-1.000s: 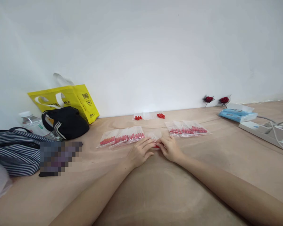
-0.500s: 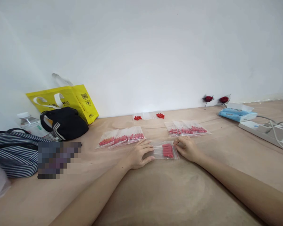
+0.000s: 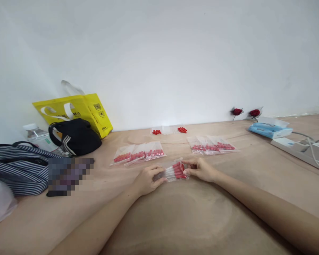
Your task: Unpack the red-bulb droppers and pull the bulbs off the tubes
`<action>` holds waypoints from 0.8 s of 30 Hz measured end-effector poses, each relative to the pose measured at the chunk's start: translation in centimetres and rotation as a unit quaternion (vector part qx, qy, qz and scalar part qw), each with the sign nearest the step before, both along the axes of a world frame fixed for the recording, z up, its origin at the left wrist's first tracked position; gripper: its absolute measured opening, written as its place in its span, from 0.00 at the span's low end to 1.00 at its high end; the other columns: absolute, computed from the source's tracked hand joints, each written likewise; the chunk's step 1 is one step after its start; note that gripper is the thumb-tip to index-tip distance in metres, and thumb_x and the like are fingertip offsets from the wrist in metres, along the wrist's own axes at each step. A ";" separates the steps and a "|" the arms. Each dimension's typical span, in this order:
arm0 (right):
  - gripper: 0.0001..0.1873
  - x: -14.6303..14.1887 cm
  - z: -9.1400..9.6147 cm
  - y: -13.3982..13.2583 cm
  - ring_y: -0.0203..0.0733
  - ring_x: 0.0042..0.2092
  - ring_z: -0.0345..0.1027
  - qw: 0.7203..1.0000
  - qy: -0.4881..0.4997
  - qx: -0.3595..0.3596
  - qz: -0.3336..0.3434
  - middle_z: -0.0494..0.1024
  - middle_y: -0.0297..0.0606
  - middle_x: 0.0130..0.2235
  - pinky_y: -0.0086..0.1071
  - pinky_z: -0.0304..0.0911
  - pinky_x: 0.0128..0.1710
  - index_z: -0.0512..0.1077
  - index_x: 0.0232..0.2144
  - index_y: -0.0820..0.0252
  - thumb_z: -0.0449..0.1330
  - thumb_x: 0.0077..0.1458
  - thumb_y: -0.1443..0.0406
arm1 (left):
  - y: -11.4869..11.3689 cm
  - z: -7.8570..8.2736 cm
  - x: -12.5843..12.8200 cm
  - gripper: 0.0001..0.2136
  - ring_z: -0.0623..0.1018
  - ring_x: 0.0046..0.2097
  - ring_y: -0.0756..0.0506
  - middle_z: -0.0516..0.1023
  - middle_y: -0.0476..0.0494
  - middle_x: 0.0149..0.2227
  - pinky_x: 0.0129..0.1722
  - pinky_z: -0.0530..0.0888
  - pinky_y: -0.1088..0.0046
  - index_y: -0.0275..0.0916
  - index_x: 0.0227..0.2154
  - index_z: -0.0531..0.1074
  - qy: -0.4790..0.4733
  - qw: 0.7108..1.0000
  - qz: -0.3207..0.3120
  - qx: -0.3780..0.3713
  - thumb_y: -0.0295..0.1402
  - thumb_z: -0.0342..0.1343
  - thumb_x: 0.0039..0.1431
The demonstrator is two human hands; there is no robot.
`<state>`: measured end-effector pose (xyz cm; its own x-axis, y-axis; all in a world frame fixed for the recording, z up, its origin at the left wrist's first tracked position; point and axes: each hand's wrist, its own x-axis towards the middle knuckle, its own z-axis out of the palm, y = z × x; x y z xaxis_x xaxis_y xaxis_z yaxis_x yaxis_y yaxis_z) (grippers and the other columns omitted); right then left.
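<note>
Between my hands is a clear zip bag [image 3: 172, 173] holding several white sticks with thick red ends, the red ends toward the right. My left hand [image 3: 150, 179] is closed around the bag's left end, its thumb along the near side. At the right end, my right hand [image 3: 199, 170] pinches the bag's edge between thumb and fingers. Beyond the left hand lie overlapping bags of similar red pieces [image 3: 138, 154]. A second overlapping group of such bags [image 3: 212, 145] lies beyond the right hand.
Near the wall, red pieces [image 3: 182, 130] lie on clear bags. At left are a yellow bag [image 3: 95, 118], a black pouch [image 3: 78, 138], a plastic bottle [image 3: 39, 138] and a striped bag [image 3: 23, 173]. At right are red roses [image 3: 254, 112], a tissue pack [image 3: 267, 130] and a power strip [image 3: 295, 147].
The bag between my hands has shifted left and its right end now bends upward. My right hand has moved left into a pinch on its edge; my left hand has moved slightly left.
</note>
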<state>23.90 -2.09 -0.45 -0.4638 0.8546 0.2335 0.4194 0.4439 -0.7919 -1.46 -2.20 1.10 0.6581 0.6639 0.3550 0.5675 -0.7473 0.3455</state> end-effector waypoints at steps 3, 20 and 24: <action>0.15 -0.3 -0.1 0.7 0.29 0.22 0.49 0.998 0.029 -0.033 0.039 0.59 0.27 0.19 0.24 0.49 0.22 0.73 0.36 0.61 0.56 0.48 0.59 | 0.2 -0.1 -0.1 0.13 0.74 0.40 0.47 0.74 0.43 0.40 0.41 0.70 0.72 0.38 0.40 0.71 0.000 1.000 0.009 0.003 0.37 0.52 0.53; 0.20 -0.9 0.3 -0.5 0.37 0.39 0.64 0.991 -0.013 0.133 0.010 0.72 0.38 0.39 0.29 0.60 0.38 0.70 0.44 0.55 0.52 0.49 0.73 | 0.3 0.2 0.4 0.16 0.69 0.51 0.46 0.70 0.42 0.50 0.51 0.66 0.67 0.38 0.47 0.67 0.015 0.999 -0.021 -0.040 0.32 0.48 0.55; 0.21 -0.6 0.3 -0.3 0.39 0.43 0.65 0.993 -0.008 0.118 -0.003 0.71 0.38 0.44 0.30 0.61 0.39 0.70 0.44 0.54 0.54 0.47 0.72 | 0.3 0.2 0.5 0.16 0.70 0.49 0.45 0.72 0.42 0.48 0.50 0.67 0.67 0.37 0.46 0.68 0.010 0.998 -0.012 -0.053 0.33 0.49 0.54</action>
